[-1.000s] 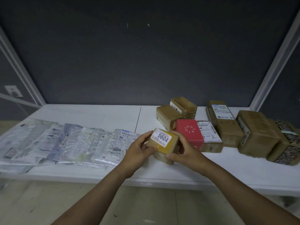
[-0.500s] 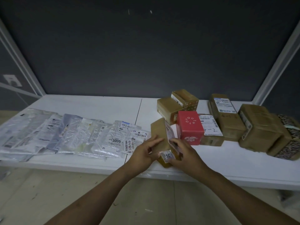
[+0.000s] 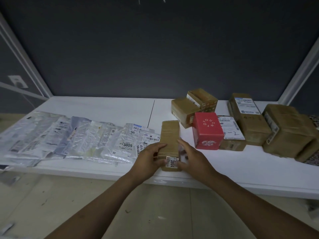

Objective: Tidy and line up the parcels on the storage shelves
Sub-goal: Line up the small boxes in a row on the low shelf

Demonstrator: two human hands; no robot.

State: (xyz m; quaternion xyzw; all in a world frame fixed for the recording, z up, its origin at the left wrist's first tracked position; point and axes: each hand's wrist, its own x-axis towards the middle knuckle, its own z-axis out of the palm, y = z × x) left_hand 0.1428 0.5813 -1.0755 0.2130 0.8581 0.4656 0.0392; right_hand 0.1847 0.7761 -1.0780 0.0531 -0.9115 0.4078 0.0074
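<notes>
White shelf (image 3: pixel 107 109), front edge: left hand (image 3: pixel 149 158) and right hand (image 3: pixel 194 157) grip near end of narrow brown taped cardboard box (image 3: pixel 170 136) between them. Red cardboard box (image 3: pixel 207 131) just beyond right hand, clear plastic mailers (image 3: pixel 77 138) beside left hand.

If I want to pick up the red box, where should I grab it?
Probably from above, pinching the left and right walls near the top. The red box stands taller than the labelled brown parcel crowding its right side, so only its upper walls look free.
</notes>
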